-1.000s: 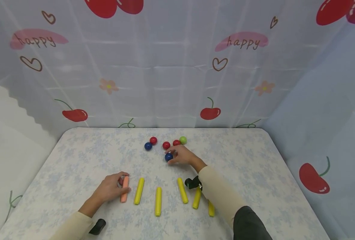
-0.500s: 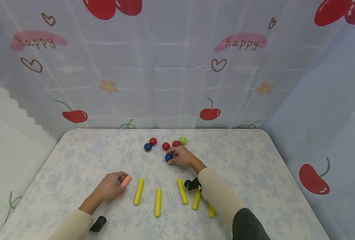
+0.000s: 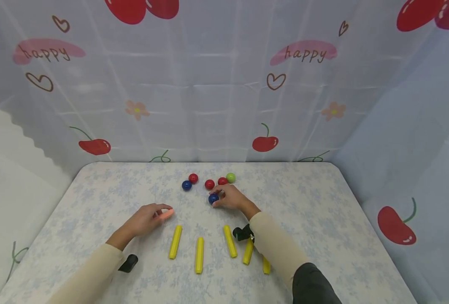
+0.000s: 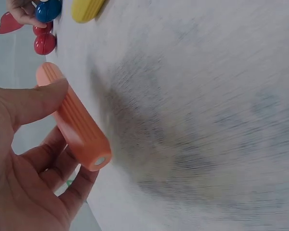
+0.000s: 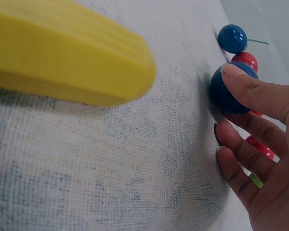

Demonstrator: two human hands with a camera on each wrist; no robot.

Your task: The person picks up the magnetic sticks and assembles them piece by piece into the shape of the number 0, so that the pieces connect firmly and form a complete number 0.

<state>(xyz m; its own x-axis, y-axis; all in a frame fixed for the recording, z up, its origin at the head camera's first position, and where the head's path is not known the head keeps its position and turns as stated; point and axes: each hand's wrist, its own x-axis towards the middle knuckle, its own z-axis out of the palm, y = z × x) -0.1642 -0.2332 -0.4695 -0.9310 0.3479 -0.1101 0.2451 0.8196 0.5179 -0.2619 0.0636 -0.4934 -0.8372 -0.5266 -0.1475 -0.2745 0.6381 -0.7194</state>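
Note:
Between thumb and fingers, my left hand (image 3: 144, 218) holds an orange ridged magnetic rod (image 4: 79, 122) with a pale round spot on its end. The rod is off the table and tilted, its shadow falling on the cloth in the left wrist view. My right hand (image 3: 233, 197) pinches a blue ball (image 5: 226, 91), thumb on its near side, at the tabletop. Just beyond that hand are a red ball (image 3: 209, 184), another red ball (image 3: 222, 180) and a green ball (image 3: 230, 177). The right sleeve partly covers some yellow rods.
Several yellow rods (image 3: 199, 255) lie spread across the front of the table (image 3: 315, 211). Farther back on the left, a second blue ball (image 3: 187, 185) sits beside a red ball (image 3: 193, 178). A cherry-print curtain (image 3: 209, 105) stands behind the table.
My left hand has lifted the orange rod off the table, turned it from upright in view to slanting, and carried it forward and right. My right hand stays on the blue ball.

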